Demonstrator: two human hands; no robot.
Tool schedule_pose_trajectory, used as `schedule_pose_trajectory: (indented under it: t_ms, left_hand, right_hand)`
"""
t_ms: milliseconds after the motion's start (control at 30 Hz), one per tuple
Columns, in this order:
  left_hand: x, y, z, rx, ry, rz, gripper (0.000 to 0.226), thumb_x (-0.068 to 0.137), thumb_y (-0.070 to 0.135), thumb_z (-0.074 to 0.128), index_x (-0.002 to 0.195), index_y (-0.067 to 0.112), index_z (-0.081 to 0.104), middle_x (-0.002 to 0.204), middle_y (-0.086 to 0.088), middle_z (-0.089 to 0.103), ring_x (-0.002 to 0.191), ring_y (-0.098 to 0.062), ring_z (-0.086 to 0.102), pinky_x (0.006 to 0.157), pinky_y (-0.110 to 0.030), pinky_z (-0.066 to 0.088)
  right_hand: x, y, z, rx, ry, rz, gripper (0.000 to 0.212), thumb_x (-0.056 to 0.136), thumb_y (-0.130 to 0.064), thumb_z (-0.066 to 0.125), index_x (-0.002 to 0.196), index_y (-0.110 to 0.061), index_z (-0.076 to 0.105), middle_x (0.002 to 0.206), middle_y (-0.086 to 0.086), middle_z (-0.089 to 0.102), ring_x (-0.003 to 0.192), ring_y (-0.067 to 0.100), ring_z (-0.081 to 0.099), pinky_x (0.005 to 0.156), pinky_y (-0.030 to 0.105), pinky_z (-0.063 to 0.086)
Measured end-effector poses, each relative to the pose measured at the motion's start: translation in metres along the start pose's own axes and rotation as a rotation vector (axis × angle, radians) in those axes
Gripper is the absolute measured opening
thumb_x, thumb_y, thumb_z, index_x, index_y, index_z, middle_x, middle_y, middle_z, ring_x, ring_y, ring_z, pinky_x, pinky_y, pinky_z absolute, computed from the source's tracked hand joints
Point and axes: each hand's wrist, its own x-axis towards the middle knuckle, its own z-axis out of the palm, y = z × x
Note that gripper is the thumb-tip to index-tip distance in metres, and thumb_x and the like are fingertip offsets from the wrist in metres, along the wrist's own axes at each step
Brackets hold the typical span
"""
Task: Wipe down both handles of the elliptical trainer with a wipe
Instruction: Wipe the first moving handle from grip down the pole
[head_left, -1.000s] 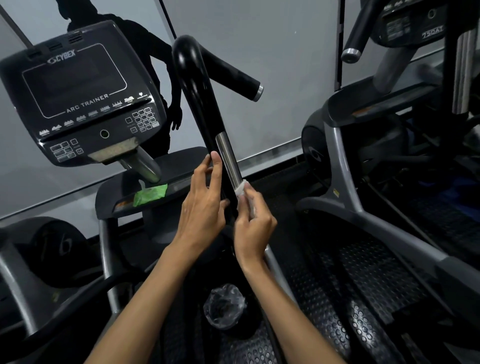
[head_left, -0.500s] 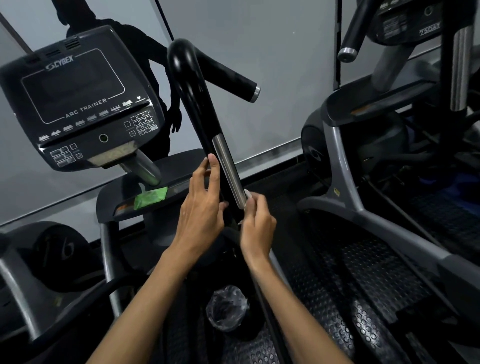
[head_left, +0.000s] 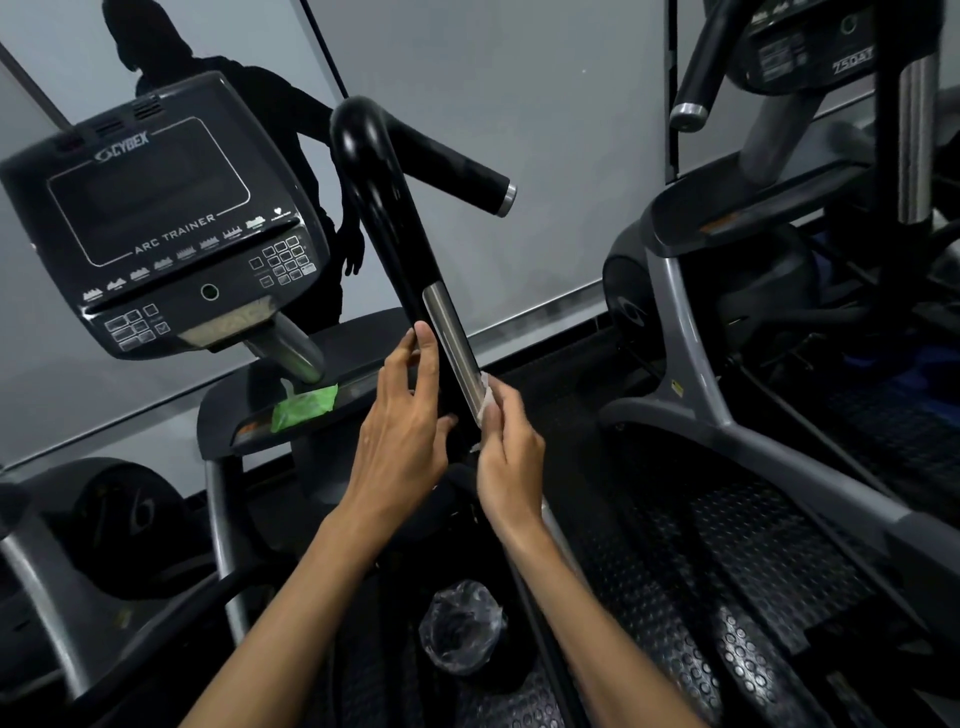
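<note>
Right hand (head_left: 506, 452) curls round a white wipe (head_left: 487, 399) and presses it against the lower end of the silver contact strip (head_left: 453, 348) on the black handle (head_left: 387, 228), right side of the bar; wad mostly hidden in the fingers, only a crumpled edge shows. Left hand (head_left: 402, 421) lies flat on the left side of the same bar, fingers straight and pointing up, thumb tucked toward the tube, gripping nothing; looks like a brace so the swinging arm doesn't move away under the rubbing. Handle rises from near centre, bends at the top and sticks a short grip (head_left: 467, 179) out to the right with a silver end cap. The trainer's other handle isn't clearly visible, so likely one handle in progress, one left. Room: up the bar is open all the way to the bend, nothing crowds it on the right; the console (head_left: 156, 234) sits close on the left, so left-side strokes have less clearance. A green wipe pack (head_left: 304, 410) rests on the tray (head_left: 249, 405) below the console, near the left hand. Bag-lined bin (head_left: 462, 629) on the floor between the forearms. Second machine (head_left: 753, 312) stands well apart at right.
</note>
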Motion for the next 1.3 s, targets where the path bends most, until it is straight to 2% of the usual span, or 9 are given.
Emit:
schedule_pose_trajectory:
  t_ms: [133, 233, 433, 600, 733, 900, 1033, 1200, 1300]
  left_hand:
    - [0.0, -0.001, 0.001, 0.013, 0.008, 0.006, 0.121, 0.077, 0.004, 0.081, 0.16, 0.015, -0.007, 0.153, -0.009, 0.022, 0.13, -0.039, 0.05, 0.069, -0.035, 0.058]
    - [0.0, 0.0, 0.001, 0.011, -0.001, 0.004, 0.123, 0.077, 0.003, 0.081, 0.159, 0.015, -0.01, 0.152, -0.013, 0.024, 0.132, -0.041, 0.048, 0.07, -0.037, 0.058]
    - [0.0, 0.0, 0.002, 0.01, -0.001, -0.005, 0.119, 0.078, 0.002, 0.08, 0.16, 0.017, -0.004, 0.154, -0.019, 0.028, 0.138, -0.038, 0.04, 0.08, -0.042, 0.059]
    - [0.001, 0.003, 0.003, 0.0, -0.011, -0.03, 0.118, 0.08, 0.002, 0.078, 0.16, 0.016, -0.006, 0.156, -0.022, 0.028, 0.141, -0.037, 0.036, 0.082, -0.041, 0.058]
    - [0.0, 0.008, 0.001, -0.011, 0.004, -0.024, 0.117, 0.083, 0.006, 0.077, 0.158, 0.016, -0.013, 0.157, -0.022, 0.026, 0.146, -0.035, 0.029, 0.098, -0.04, 0.051]
    - [0.0, 0.009, 0.001, -0.012, 0.007, -0.036, 0.115, 0.082, 0.002, 0.076, 0.159, 0.014, -0.009, 0.157, -0.024, 0.026, 0.146, -0.036, 0.028, 0.102, -0.04, 0.048]
    - [0.001, 0.01, 0.002, -0.003, 0.015, -0.036, 0.117, 0.081, 0.005, 0.08, 0.159, 0.019, -0.007, 0.156, -0.024, 0.029, 0.145, -0.035, 0.03, 0.102, -0.04, 0.047]
    - [0.0, 0.007, 0.001, 0.008, 0.013, -0.041, 0.113, 0.08, 0.003, 0.077, 0.16, 0.007, -0.002, 0.157, -0.024, 0.029, 0.144, -0.036, 0.032, 0.102, -0.042, 0.049]
    - [0.0, 0.009, 0.001, 0.009, 0.025, -0.029, 0.12, 0.079, 0.007, 0.083, 0.158, 0.013, -0.007, 0.154, -0.025, 0.032, 0.141, -0.036, 0.035, 0.101, -0.041, 0.05]
  right_hand:
    - [0.035, -0.002, -0.004, 0.02, -0.086, 0.091, 0.028, 0.108, -0.016, 0.044, 0.123, -0.013, 0.068, 0.101, -0.001, 0.072, 0.089, 0.01, 0.065, 0.084, 0.032, 0.052]
    - [0.037, -0.021, -0.003, 0.122, -0.036, -0.056, 0.024, 0.104, -0.011, 0.053, 0.121, -0.011, 0.07, 0.11, -0.006, 0.073, 0.102, 0.003, 0.068, 0.087, 0.016, 0.053]
    - [0.044, 0.009, -0.01, 0.087, -0.043, 0.046, 0.02, 0.101, -0.014, 0.058, 0.109, -0.009, 0.075, 0.096, 0.001, 0.077, 0.087, 0.008, 0.069, 0.081, 0.03, 0.053]
    - [0.019, -0.004, -0.004, 0.13, 0.057, -0.139, 0.02, 0.1, -0.006, 0.061, 0.115, -0.005, 0.074, 0.114, 0.005, 0.076, 0.109, 0.005, 0.068, 0.091, 0.013, 0.051]
    - [0.053, -0.004, -0.007, 0.031, 0.023, -0.064, 0.016, 0.097, -0.01, 0.065, 0.106, -0.009, 0.078, 0.083, -0.007, 0.075, 0.079, 0.001, 0.069, 0.074, 0.027, 0.055]
    - [0.032, -0.012, -0.001, 0.253, 0.013, -0.123, 0.025, 0.097, -0.007, 0.066, 0.121, -0.008, 0.073, 0.116, -0.001, 0.076, 0.111, 0.006, 0.07, 0.093, 0.021, 0.055]
    - [0.051, -0.002, -0.006, 0.194, 0.011, -0.006, 0.015, 0.096, -0.015, 0.067, 0.101, -0.013, 0.081, 0.081, -0.01, 0.076, 0.076, 0.004, 0.069, 0.074, 0.033, 0.055]
    - [0.03, -0.014, 0.003, 0.279, -0.018, -0.119, 0.027, 0.104, -0.017, 0.056, 0.126, -0.011, 0.071, 0.122, -0.001, 0.074, 0.117, 0.005, 0.066, 0.098, 0.022, 0.053]
    - [0.044, -0.003, -0.006, 0.239, -0.046, -0.054, 0.022, 0.102, -0.018, 0.058, 0.095, -0.016, 0.079, 0.079, -0.012, 0.073, 0.074, 0.006, 0.067, 0.07, 0.035, 0.055]
